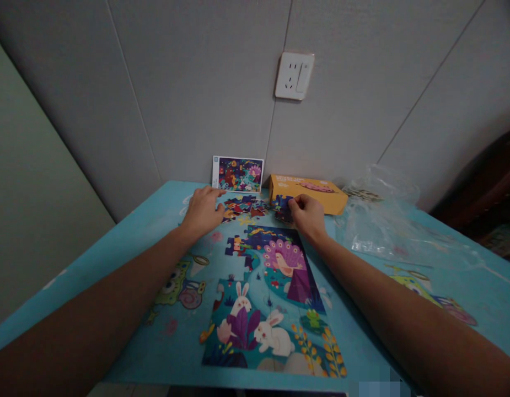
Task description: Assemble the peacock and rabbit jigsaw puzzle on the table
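A partly joined jigsaw puzzle (275, 309) with rabbits and a peacock lies on the blue table cover. Beyond it is a heap of loose pieces (248, 205). My left hand (204, 210) rests beside the heap's left side, fingers apart, holding nothing. Between thumb and fingers, my right hand (308, 215) pinches a dark blue puzzle piece (283, 204) in front of the yellow box. A few more dark pieces show just under it. Against the wall leans a picture card (238, 174) with the puzzle's design.
The yellow box (321, 199) stands by the wall, right of the card. Crumpled clear plastic bags (387, 231) spread over the right side of the table (134, 226). A white socket (295, 76) is on the wall. A dark red object (482, 182) is at the far right.
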